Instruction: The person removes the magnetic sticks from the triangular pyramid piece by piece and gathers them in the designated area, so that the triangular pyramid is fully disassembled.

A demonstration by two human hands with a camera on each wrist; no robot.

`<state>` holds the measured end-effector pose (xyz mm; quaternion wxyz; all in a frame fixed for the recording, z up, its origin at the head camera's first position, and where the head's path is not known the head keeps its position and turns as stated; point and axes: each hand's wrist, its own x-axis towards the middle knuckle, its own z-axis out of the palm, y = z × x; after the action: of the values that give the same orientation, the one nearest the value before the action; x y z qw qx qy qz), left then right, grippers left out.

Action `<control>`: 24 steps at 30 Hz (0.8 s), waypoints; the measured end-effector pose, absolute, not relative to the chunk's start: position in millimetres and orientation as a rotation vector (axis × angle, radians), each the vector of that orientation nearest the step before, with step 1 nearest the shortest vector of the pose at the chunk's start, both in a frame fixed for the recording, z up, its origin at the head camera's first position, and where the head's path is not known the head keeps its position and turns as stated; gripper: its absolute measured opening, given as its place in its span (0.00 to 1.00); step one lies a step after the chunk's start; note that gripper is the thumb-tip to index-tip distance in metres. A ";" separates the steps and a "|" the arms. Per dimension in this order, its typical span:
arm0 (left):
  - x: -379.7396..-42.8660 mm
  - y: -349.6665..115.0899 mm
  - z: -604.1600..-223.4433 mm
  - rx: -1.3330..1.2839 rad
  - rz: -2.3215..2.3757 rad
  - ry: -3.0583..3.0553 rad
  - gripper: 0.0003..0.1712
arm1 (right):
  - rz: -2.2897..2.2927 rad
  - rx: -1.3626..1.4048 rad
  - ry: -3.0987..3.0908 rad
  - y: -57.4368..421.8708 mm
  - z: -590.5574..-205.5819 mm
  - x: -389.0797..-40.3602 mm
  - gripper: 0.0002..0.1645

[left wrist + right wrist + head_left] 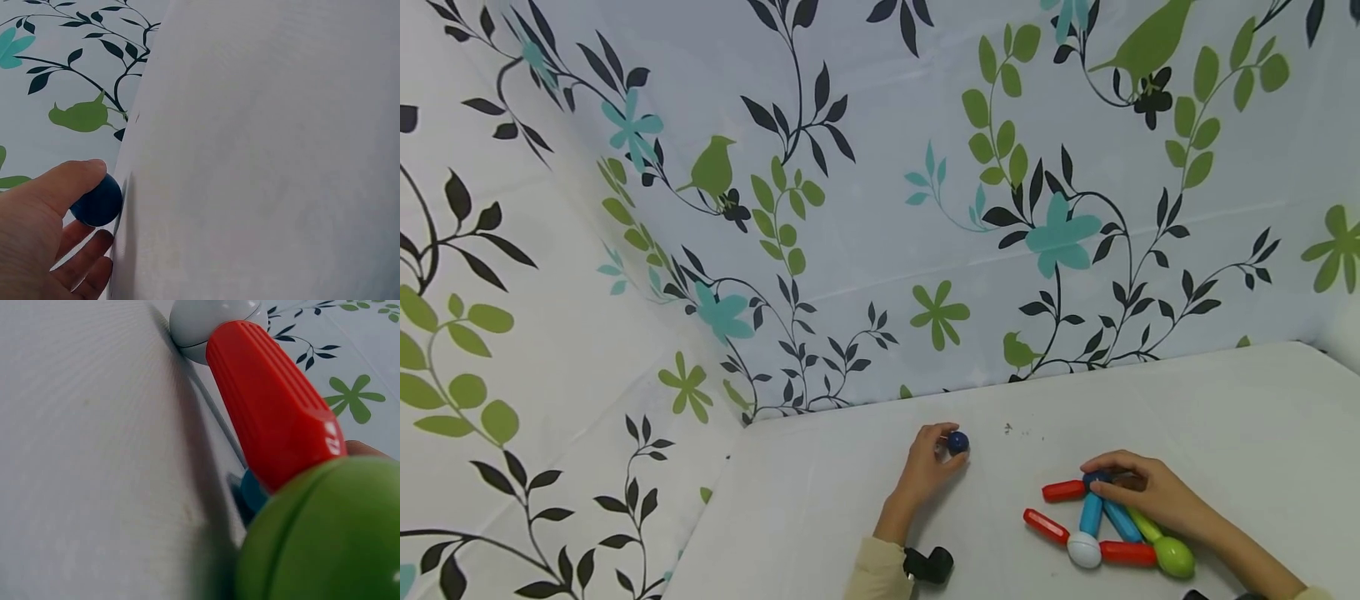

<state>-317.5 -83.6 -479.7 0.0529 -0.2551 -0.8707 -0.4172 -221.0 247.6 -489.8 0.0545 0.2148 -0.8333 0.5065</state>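
My left hand pinches a dark blue ball between thumb and fingers, at or just above the table. The left wrist view shows the same ball under the thumb. My right hand holds another dark blue ball, a corner of a triangle of rods and balls. A blue rod joins it to a white ball; a red rod runs from there to a green ball. A green rod and a second blue rod lie partly hidden under the hand.
One red rod sticks out left from the blue corner, another red rod from the white ball. The white table ends at a patterned cloth. Black straps with a camera sit at the left wrist.
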 end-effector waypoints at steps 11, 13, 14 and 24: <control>-310.4 -83.5 -478.0 -0.817 -1.306 -2.571 0.22 | 1.558 0.615 -2.574 246.9 -491.7 -219.9 0.15; -308.7 -81.5 -475.4 -0.833 -1.273 -2.554 0.21 | 1.569 0.613 -2.577 247.2 -491.9 -219.9 0.15; -307.7 -80.2 -473.6 -0.842 -1.258 -2.547 0.21 | 1.571 0.613 -2.578 247.3 -492.1 -219.9 0.15; -295.9 -63.6 -449.4 -0.938 -1.180 -2.515 0.18 | 1.574 0.631 -2.550 247.3 -491.0 -220.4 0.15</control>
<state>-295.9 -63.6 -449.4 0.1044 -0.3182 -0.8530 -0.4004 -220.4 247.3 -491.0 0.0397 0.2060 -0.8320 0.5137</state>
